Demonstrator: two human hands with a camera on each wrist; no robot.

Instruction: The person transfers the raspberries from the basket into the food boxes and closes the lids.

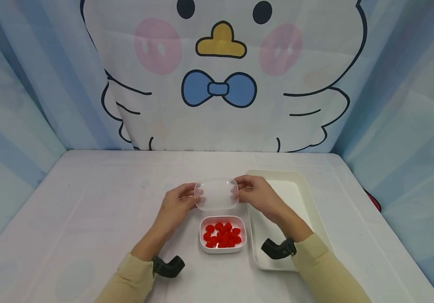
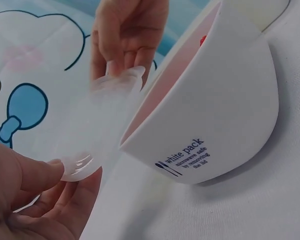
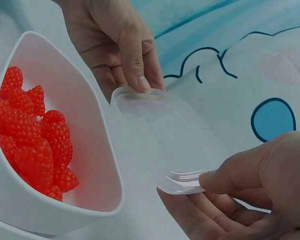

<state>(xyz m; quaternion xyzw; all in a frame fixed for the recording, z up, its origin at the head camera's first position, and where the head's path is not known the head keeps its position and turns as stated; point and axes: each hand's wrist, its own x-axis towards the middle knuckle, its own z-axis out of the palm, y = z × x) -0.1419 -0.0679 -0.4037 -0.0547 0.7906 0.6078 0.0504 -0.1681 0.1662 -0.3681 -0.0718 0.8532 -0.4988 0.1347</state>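
A clear, slightly frosted plastic lid [image 1: 216, 194] is held between both hands, a little beyond the white container [image 1: 223, 250]. My left hand [image 1: 178, 205] pinches its left end, thumb on top and fingers beneath. On the opposite end, my right hand [image 1: 259, 196] pinches the lid the same way. The container stands on the table without a cover, and several red raspberries [image 3: 32, 145] lie inside it. Small blue print, "white pack", marks the container's side in the left wrist view. Neither hand touches the container.
Right of the container lies a shallow cream tray [image 1: 273, 257], partly under the right forearm. The white table [image 1: 88, 219] reaches back to a curtain [image 1: 217, 126] printed with a cartoon figure. Blue curtains [image 1: 410, 126] hang along the sides.
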